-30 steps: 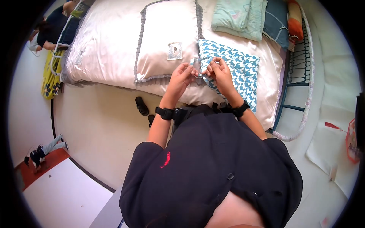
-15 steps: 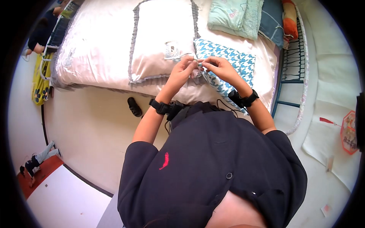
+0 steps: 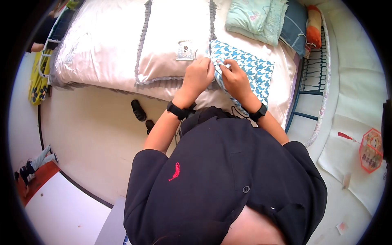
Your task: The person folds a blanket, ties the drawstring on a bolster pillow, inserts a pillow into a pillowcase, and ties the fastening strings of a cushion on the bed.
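Observation:
A blue-and-white houndstooth pillow (image 3: 254, 72) lies on the pale pink bed, its left edge at my hands. My left hand (image 3: 199, 75) is closed with its back toward me, its fingertips at that edge. My right hand (image 3: 237, 81) pinches the same edge with bent fingers, just right of the left hand. What exactly lies between the fingertips is partly hidden. Beside my left hand is a large white pillow (image 3: 171, 28) with a grey ruffle, bearing a small silvery square patch (image 3: 185, 50).
A folded mint quilt (image 3: 249, 20), a dark blue pillow (image 3: 293, 28) and an orange bolster (image 3: 313, 26) sit near the metal bed rail (image 3: 322, 85). Black slippers (image 3: 138, 110) lie on the floor. Other people (image 3: 30, 168) are at the left. A red-framed octagonal ornament (image 3: 371, 150) is at right.
My left hand has turned over, its back now toward me, and moved slightly down. My right hand has shifted a little down and left. The view has moved slightly.

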A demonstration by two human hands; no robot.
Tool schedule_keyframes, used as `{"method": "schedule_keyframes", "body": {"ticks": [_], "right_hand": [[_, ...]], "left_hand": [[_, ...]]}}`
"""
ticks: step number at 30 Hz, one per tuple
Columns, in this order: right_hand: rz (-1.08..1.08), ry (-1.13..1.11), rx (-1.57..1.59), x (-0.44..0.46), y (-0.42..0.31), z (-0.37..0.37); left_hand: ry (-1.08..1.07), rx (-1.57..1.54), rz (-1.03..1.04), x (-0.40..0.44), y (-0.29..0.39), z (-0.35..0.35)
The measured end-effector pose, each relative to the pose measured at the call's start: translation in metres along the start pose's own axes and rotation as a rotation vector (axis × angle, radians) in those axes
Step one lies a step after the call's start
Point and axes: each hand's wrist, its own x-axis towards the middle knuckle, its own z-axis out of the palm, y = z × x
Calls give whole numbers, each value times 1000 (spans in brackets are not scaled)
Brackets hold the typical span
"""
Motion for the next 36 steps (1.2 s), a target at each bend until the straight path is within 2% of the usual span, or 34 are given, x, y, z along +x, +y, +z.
{"method": "schedule_keyframes", "body": {"ticks": [2,3,5,8,12,14,16,19,21,25,27,31,34,36], "right_hand": [[53,-13,46,-2,-7,4],[120,0,155,-3,-11,6],[187,14,262,-2,-11,6],[223,-167,374,-1,-3,2],[160,-158,343,-4,8,4],[256,-262,382,-3,10,-1],[332,-276,456,-2,13,-2],[224,-317,577,4,15,-13],[725,-422,1174,11,17,-29],[760,-322,1616,21,26,-36],[766,-297,1810,30,31,-40],[707,-236,1912,38,39,-56],[809,-236,1809,42,38,-74],[794,-315,1393,42,40,-80]], "left_hand": [[-172,-195,-256,-3,1,2],[-174,-198,-256,-2,-3,4],[-535,-840,-881,3,-13,4],[-569,-853,-970,10,-1,-12],[-701,-884,-880,4,-15,-5],[-702,-869,-875,5,-15,-6],[-699,-854,-872,5,-17,-7],[-661,-786,-784,6,-17,-9],[-628,-698,-827,9,-13,-14],[-586,-716,-755,21,-9,-21],[-450,-640,-720,30,-2,-26],[-415,-582,-551,43,-3,-29],[-409,-436,-497,49,10,-38],[-417,-412,-482,48,14,-40]]}}
